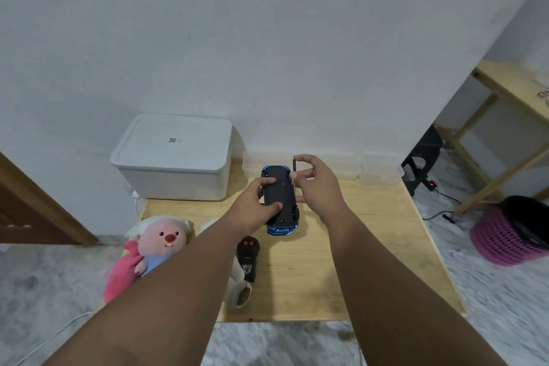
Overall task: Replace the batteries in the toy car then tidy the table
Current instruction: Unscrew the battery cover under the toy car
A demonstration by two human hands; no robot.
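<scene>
A blue toy car (279, 197) is turned upside down above the wooden table (371, 246), its black underside facing up. My left hand (257, 206) grips the car from the left, thumb pressed on the underside. My right hand (316, 184) hovers just right of the car and pinches a thin dark stick-like tool (294, 164) upright between thumb and fingers; whether it is a screwdriver I cannot tell. A black remote control (248, 258) with red buttons lies on the table below the car.
A white lidded storage box (175, 157) stands at the table's back left. Clear plastic containers (380, 168) line the wall behind. A pink plush toy (154, 249) lies at the left edge. A pink basket (511, 232) sits on the floor to the right.
</scene>
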